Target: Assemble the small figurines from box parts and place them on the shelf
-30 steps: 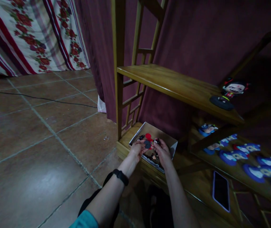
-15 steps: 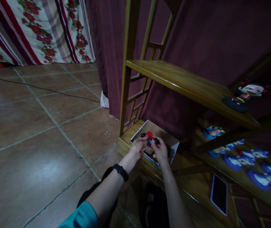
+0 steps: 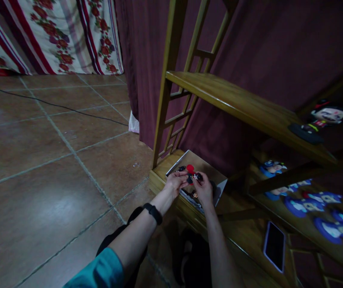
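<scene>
Both hands meet over an open cardboard box on the low wooden shelf. Pinched in my right hand is a small dark-haired figurine with a dark base. My left hand has its fingers closed at the base side of the same figurine. Behind the fingers a round red piece shows; I cannot tell whether it is joined to the figurine. More small figurines lie in the box, one near its front edge and a dark one at the left, partly hidden by my hand.
A larger figurine on a dark base stands on the upper wooden shelf. Several blue-and-white figurines fill the right shelf. A phone lies on the low shelf. A black cable crosses the tiled floor.
The view has shifted slightly. Both hands stay over the box with the figurine between them, their grip nearly the same.
</scene>
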Available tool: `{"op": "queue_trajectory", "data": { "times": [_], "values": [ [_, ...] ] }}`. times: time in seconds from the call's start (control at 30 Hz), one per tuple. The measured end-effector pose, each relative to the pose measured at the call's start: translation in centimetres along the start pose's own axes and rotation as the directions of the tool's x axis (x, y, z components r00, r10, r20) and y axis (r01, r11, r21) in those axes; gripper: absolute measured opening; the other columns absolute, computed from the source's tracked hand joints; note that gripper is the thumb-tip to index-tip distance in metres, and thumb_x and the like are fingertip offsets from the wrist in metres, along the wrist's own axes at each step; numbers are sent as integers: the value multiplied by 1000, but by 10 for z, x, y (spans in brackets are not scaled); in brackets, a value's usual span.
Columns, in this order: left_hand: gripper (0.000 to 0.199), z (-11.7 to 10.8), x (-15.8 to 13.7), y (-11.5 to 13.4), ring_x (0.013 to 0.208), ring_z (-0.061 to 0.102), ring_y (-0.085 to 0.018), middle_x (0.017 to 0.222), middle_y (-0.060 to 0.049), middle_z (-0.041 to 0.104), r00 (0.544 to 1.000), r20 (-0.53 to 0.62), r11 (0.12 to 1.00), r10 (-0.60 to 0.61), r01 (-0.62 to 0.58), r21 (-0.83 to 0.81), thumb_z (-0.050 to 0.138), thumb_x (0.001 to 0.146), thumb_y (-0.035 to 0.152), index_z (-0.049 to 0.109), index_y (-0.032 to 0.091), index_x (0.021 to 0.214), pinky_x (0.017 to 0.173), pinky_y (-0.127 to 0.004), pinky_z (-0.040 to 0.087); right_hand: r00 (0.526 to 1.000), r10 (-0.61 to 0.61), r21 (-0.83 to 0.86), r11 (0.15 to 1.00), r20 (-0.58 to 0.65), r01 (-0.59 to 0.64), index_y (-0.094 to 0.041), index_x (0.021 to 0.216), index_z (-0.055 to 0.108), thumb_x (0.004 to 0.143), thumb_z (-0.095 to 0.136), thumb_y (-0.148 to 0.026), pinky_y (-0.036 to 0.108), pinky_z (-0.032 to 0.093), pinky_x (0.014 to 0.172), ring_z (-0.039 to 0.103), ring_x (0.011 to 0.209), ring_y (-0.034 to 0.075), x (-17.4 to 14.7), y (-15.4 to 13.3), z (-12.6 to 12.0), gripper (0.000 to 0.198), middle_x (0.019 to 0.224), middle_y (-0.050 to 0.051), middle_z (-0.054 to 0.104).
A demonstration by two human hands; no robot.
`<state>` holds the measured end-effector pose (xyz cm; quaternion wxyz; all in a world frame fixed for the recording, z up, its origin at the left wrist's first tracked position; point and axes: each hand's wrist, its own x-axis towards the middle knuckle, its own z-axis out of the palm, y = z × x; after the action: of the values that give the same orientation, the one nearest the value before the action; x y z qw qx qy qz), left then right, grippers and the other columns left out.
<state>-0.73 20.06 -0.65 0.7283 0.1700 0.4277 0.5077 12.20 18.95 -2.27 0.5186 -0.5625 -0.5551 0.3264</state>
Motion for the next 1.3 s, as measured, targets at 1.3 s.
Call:
{"op": "queue_trajectory", "data": {
  "times": [1.3],
  "values": [
    [15,-1,-2,3,51,59,-11,58,-5,64,993,-65,994,100,-96,59,71,55,5,64,9,67,56,-25,51,999,39,-42,998,8,-39,-19,89,51,63,60,-29,31,47,70,55,72,15,4,-1,3,29,80,1,58]
  ]
}}
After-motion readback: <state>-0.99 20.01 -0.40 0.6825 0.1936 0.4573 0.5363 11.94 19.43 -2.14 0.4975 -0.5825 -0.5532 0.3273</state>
